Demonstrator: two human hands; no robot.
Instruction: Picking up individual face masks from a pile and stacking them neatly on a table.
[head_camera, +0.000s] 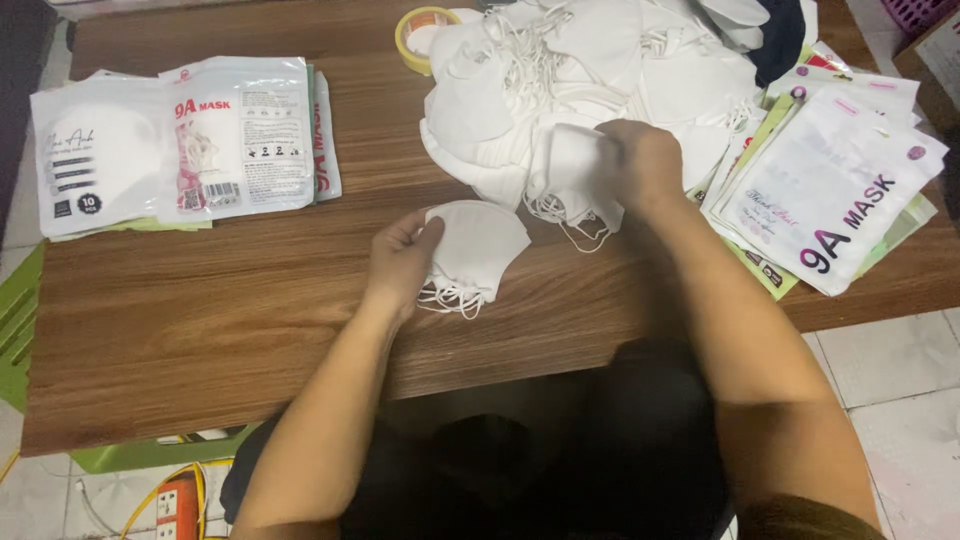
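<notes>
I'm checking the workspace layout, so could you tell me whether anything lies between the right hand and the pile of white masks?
Nothing visible does. The right hand is already at the near edge of the mask pile, fingers on a white mask. The left hand holds another mask apart.

Folded white mask stack (478, 250) flat on table, ear loops dangling, another white mask (575, 165) lifted off the pile

My left hand (400, 262) pinches a small stack of folded white masks (478, 248) against the wooden table (200, 300) while my right hand (645, 160) grips another white mask (575, 165) at the edge of the big mask pile (590, 70), with printed packets (835, 185) just to the right
</notes>
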